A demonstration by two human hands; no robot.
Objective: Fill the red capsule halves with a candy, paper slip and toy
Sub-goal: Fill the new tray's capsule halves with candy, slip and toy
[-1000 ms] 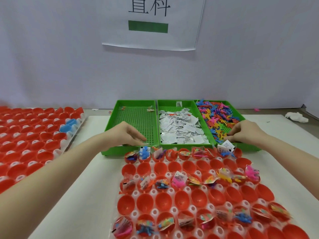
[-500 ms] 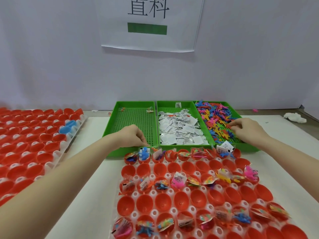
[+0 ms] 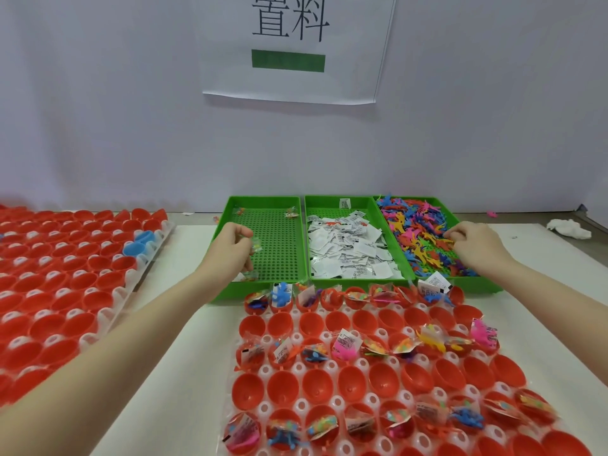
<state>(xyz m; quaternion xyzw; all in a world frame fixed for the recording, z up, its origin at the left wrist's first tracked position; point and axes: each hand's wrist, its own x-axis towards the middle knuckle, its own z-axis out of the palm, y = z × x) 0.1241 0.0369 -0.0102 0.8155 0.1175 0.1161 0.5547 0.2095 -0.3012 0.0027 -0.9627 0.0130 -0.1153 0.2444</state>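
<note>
Now left hand (image 3: pixel 232 245) pinches a candy (image 3: pixel 255 244) — right hand (image 3: pixel 473 240) among toys (image 3: pixel 418 232).

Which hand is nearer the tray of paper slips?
Left, narrowly. The left hand is over the near-empty candy tray, pinching a candy packet just left of the paper slip tray. The right hand is in the toy tray, near its far right side.

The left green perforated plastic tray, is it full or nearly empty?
Nearly empty. The left green perforated plastic tray shows mostly bare holes; only a few small candy packets remain.
</note>
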